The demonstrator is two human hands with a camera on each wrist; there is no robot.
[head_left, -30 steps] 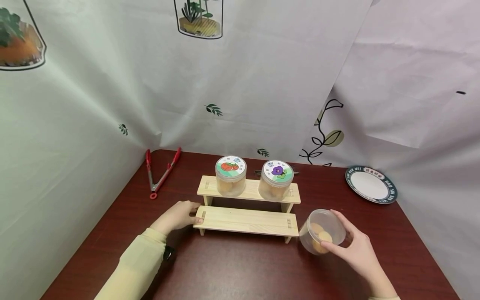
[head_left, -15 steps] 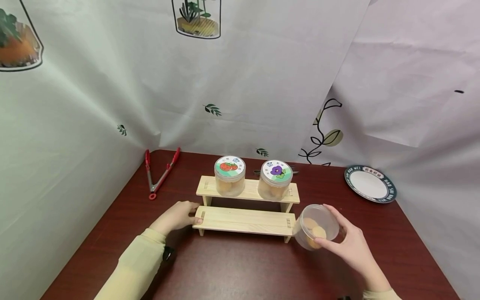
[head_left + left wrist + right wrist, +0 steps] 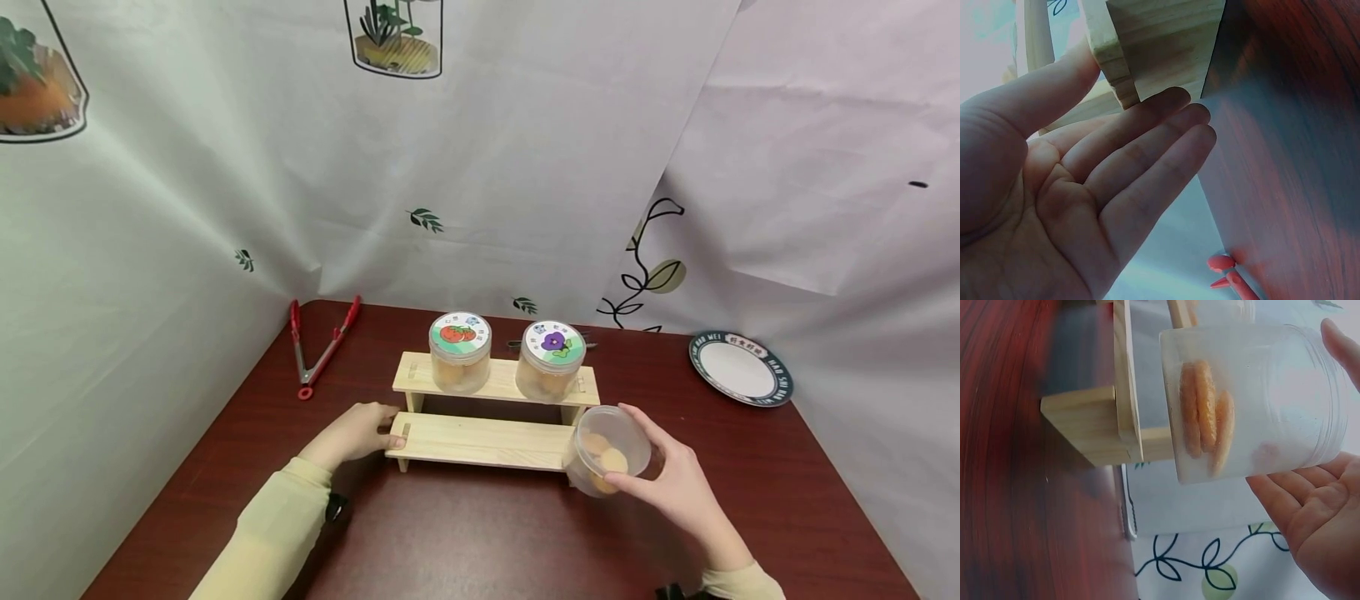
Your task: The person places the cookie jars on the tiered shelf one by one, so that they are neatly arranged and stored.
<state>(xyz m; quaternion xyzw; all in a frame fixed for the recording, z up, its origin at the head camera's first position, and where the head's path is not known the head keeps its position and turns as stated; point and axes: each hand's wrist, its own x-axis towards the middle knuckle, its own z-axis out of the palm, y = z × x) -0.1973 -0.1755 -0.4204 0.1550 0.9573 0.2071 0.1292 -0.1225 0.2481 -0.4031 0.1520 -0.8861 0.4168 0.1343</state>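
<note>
An open clear plastic jar point(image 3: 615, 442) with several round cookies point(image 3: 1200, 409) inside is gripped by my right hand point(image 3: 686, 487), thumb on the near side and fingers round the far side. It overlaps the right end of the lower shelf of a two-step wooden stand point(image 3: 480, 440), its base close over the board in the right wrist view. My left hand point(image 3: 356, 433) holds the left end of that lower shelf, thumb on top; the other fingers point(image 3: 1166, 147) extend beside the wooden leg. Two lidded jars stand on the upper shelf, one with a tomato lid point(image 3: 460, 335), one with a purple-flower lid point(image 3: 554, 343).
Red-handled tongs point(image 3: 318, 354) lie spread at the back left of the dark red table point(image 3: 465, 542). A plate with a dark patterned rim point(image 3: 780, 387) sits at the back right. White printed cloth point(image 3: 525, 167) hangs behind and along the sides.
My right hand has carried the open jar leftward, from beside the stand to over the right end of the lower shelf. My left hand has stayed in place.
</note>
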